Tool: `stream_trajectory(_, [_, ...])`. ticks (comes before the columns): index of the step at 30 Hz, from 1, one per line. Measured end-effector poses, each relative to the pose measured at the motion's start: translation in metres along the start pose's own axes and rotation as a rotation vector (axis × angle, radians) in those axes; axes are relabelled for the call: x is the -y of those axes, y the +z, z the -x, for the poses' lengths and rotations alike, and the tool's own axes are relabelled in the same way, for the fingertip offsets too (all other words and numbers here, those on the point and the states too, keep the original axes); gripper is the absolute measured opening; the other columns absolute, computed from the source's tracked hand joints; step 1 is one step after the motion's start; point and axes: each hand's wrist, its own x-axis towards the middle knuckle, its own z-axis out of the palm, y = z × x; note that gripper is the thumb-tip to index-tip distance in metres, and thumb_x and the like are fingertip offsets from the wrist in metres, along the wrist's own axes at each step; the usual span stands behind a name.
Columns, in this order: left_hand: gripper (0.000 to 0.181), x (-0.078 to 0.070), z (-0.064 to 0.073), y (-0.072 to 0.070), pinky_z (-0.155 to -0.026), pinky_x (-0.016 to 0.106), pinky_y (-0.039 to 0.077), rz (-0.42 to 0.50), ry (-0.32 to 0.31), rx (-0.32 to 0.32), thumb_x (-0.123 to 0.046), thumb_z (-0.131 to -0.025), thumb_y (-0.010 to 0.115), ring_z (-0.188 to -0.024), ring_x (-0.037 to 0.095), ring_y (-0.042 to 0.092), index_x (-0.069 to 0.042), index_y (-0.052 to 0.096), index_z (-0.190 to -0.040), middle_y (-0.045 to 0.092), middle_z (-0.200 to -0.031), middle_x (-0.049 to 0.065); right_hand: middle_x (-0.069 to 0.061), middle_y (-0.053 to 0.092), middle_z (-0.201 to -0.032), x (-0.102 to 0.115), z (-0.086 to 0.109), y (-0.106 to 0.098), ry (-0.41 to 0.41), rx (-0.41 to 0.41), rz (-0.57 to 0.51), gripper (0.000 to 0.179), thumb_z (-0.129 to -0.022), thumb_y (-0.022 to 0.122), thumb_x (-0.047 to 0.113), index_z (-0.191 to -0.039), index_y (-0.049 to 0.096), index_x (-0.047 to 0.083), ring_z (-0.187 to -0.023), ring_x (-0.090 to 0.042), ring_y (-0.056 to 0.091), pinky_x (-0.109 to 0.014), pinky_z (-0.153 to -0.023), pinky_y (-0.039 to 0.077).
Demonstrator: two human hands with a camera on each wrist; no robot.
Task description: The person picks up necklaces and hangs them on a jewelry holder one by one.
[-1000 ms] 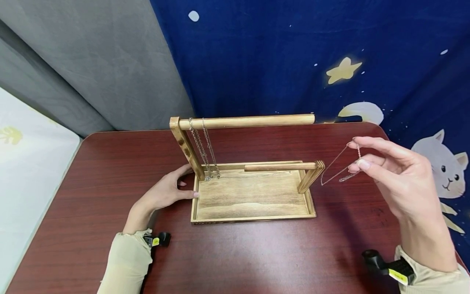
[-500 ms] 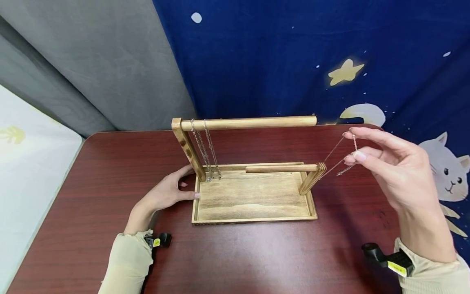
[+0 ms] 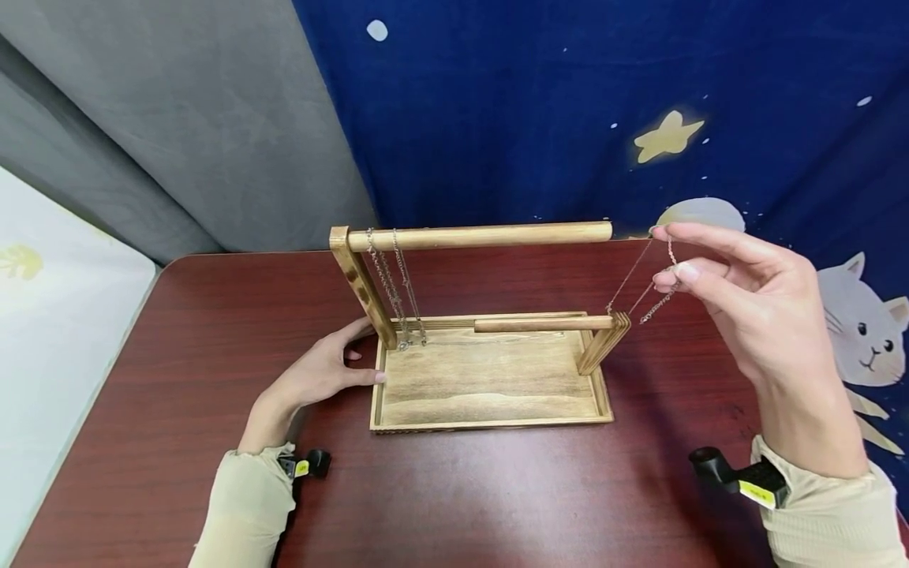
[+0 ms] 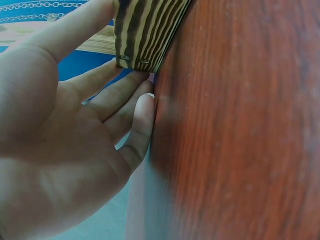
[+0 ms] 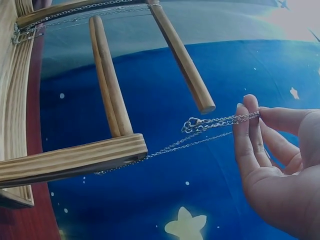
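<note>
A dark reddish-brown table [image 3: 497, 489] with streaked wood grain carries a wooden stand [image 3: 490, 379]. The stand's rectangular tray base [image 3: 490, 424] lies flat on the tabletop, its long sides roughly in line with the table's far edge. That edge runs behind the stand and bends into a rounded corner well to either side of it. In front of the stand the surface has a pale sheen; to the stand's right falls a soft, dark shadow [image 3: 660, 442].
</note>
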Motion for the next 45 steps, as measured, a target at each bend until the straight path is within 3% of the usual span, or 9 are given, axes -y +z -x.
stream_trajectory(23, [0.091, 0.000, -0.001, 0.000, -0.100, 0.049, 0.044, 0.005, 0.009, 0.005, -0.026, -0.083, 0.083, -0.124, 0.033, 0.051, -0.006, 0.031, -0.155, 0.039, -0.154, 0.014, -0.035, 0.058, -0.126, -0.001, -0.025, 0.020, 0.004, 0.031, 0.057, 0.040, -0.086, 0.061, -0.022, -0.124, 0.051, -0.027, -0.081, -0.030, 0.072, -0.035, -0.081, 0.058])
stream_trajectory(45, [0.091, 0.000, -0.002, -0.001, -0.099, 0.049, 0.044, 0.010, 0.006, 0.007, -0.027, -0.083, 0.083, -0.121, 0.033, 0.052, -0.006, 0.031, -0.155, 0.040, -0.153, 0.014, -0.029, 0.062, -0.124, 0.001, -0.039, 0.037, 0.049, 0.057, 0.134, 0.036, -0.087, 0.059, -0.022, -0.123, 0.057, -0.022, -0.084, -0.027, 0.072, -0.032, -0.078, 0.058])
